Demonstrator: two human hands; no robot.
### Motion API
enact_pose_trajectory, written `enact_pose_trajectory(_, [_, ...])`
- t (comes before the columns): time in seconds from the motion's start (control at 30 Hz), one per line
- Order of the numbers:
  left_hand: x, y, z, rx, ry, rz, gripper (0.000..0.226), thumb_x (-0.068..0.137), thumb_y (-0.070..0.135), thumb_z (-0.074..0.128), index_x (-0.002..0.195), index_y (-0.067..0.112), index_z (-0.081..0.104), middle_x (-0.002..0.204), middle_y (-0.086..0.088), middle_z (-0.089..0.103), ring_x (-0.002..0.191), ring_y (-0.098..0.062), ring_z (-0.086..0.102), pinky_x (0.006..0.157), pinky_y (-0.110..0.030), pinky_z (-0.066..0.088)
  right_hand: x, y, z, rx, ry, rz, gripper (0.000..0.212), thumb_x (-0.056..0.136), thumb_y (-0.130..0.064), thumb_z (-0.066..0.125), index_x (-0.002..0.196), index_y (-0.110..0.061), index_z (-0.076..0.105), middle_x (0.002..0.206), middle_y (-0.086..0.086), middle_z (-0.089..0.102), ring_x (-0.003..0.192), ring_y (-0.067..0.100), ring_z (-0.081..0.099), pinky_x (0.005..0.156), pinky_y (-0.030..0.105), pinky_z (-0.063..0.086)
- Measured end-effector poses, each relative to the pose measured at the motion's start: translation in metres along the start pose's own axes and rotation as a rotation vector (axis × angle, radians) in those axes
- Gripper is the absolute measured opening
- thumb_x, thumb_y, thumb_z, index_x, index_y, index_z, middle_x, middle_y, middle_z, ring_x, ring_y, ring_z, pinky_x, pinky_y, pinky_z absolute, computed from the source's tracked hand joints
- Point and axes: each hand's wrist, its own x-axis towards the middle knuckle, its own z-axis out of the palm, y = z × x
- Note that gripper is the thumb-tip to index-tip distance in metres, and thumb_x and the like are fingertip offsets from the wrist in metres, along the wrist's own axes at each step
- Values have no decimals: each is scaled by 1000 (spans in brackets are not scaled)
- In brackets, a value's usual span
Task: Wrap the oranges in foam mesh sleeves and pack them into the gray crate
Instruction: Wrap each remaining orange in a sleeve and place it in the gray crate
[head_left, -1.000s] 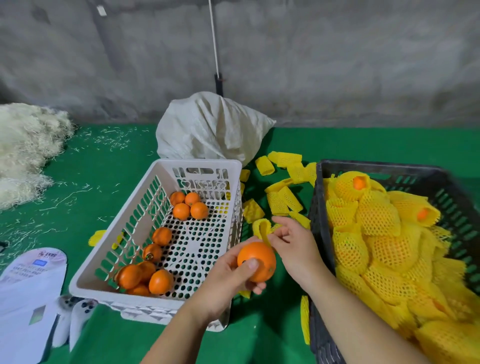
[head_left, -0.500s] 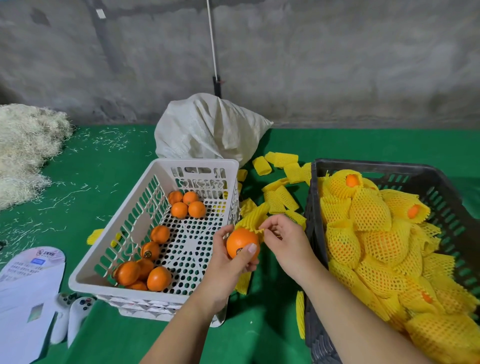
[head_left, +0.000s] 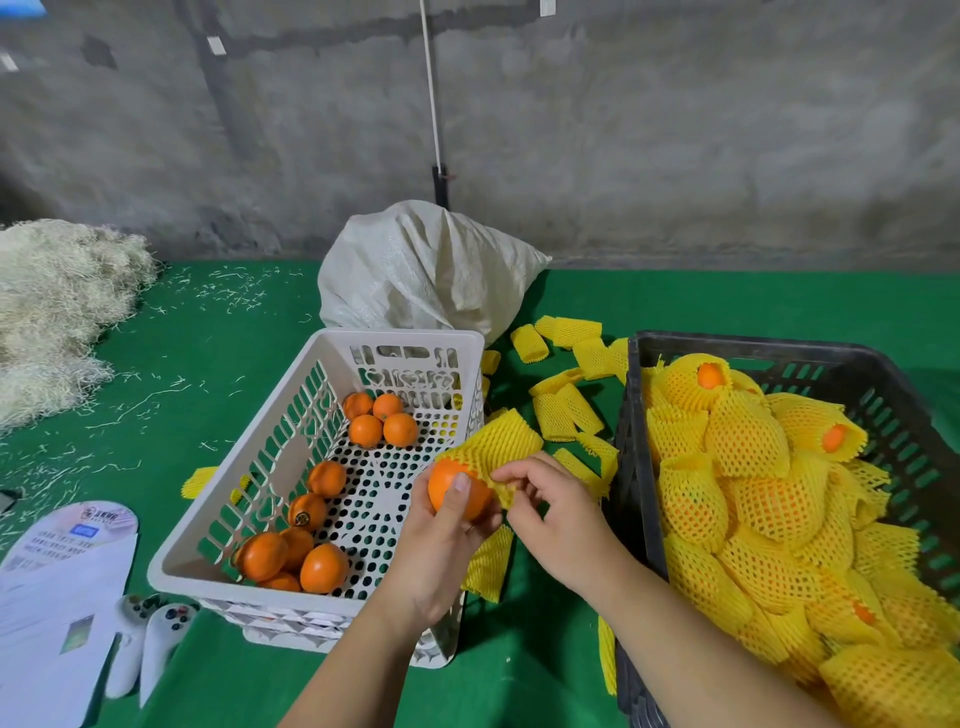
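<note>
Orange (head_left: 457, 493) gripped in left hand (head_left: 441, 545), right hand (head_left: 550, 514) pinching sleeve (head_left: 493, 449)

You have a green mat (head_left: 727, 301) underneath, with the white basket (head_left: 218, 577) at its middle. Behind the basket lies a white sack (head_left: 415, 270), right of it loose yellow sleeves (head_left: 566, 410) and the gray crate (head_left: 779, 348), far left pale straw (head_left: 57, 306), near left a controller (head_left: 156, 639) and printed card (head_left: 57, 597)

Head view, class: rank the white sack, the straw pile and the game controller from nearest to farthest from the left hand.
From the left hand:
1. Game controller, lower left, beside the white basket.
2. White sack, behind the basket.
3. Straw pile, far left.
</note>
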Motion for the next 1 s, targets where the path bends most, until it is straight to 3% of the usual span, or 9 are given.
enact_pose_trajectory(0.07, [1, -1, -5, 18, -57, -22, 74, 92, 33, 75, 153, 14, 37, 133, -22, 65, 120, -38, 67, 98, -45, 57, 1, 2, 2, -10, -33, 28, 20, 93, -24, 67, 109, -33, 61, 102, -20, 52, 100, 7, 57, 81, 18, 48])
enact_pose_trajectory(0.13, [2, -1, -7, 33, -66, -67, 71, 94, 27, 68, 156, 13, 35, 127, -19, 67, 113, -34, 67, 97, -45, 56, 4, 5, 3, 2, -19, 46, 15, 95, -31, 67, 108, -33, 59, 105, -22, 50, 100, 6, 58, 84, 18, 48])
enact_pose_trajectory(0.23, [2, -1, -9, 112, -24, -72, 72, 93, 39, 68, 153, 10, 41, 106, -13, 70, 90, -23, 67, 83, -35, 59, 7, 10, 2, -37, 56, 43, 13, 100, -23, 64, 112, -29, 62, 108, -19, 58, 99, 1, 62, 83, 16, 49])
enact_pose_trajectory(0.33, [2, -5, -7, 152, -22, -36, 75, 86, 45, 81, 147, 15, 48, 109, -15, 68, 78, -23, 65, 72, -32, 57, 8, 15, 2, -77, 77, 118, 26, 99, -18, 63, 124, -27, 65, 112, -16, 65, 104, 2, 62, 89, 24, 53])
enact_pose_trajectory(0.5, [1, -7, -2, 174, -28, -6, 81, 71, 37, 90, 135, 18, 43, 119, -18, 63, 75, -29, 65, 68, -33, 57, 11, 14, 1, -138, 120, 72, 13, 97, -17, 65, 107, -19, 72, 98, -15, 60, 91, 5, 62, 80, 31, 55])
enact_pose_trajectory(0.67, [3, -10, 5, 223, 83, 42, 79, 74, 40, 88, 133, 24, 37, 108, -13, 64, 75, -22, 66, 67, -32, 55, 4, 4, -1, -129, 201, -128, 8, 94, -17, 64, 101, -17, 70, 96, -14, 59, 88, 7, 61, 71, 19, 51])
enact_pose_trajectory(0.77, [4, -11, 4, 235, 70, 42, 79, 78, 48, 84, 138, 36, 35, 111, -13, 65, 88, -21, 70, 74, -35, 57, 1, 3, 1, -171, 157, -205, 12, 95, -23, 63, 105, -18, 67, 100, -14, 57, 89, 4, 59, 71, 17, 49])
enact_pose_trajectory(0.87, [5, -11, -7, 199, -86, -3, 70, 94, 23, 70, 151, 43, 34, 133, -21, 64, 119, -37, 67, 100, -55, 56, 3, 6, 2, -144, 98, -96, 17, 94, -22, 63, 110, -27, 60, 102, -24, 52, 98, 4, 56, 76, 12, 44])
enact_pose_trajectory(1.0, [0, -12, -6, 292, -80, 52, 71, 92, 14, 74, 151, 39, 41, 115, -1, 72, 86, -27, 67, 83, -39, 59, 7, 10, -3, -154, 166, -3, 18, 96, -13, 64, 110, -25, 63, 103, -19, 56, 96, 1, 58, 78, 18, 48])
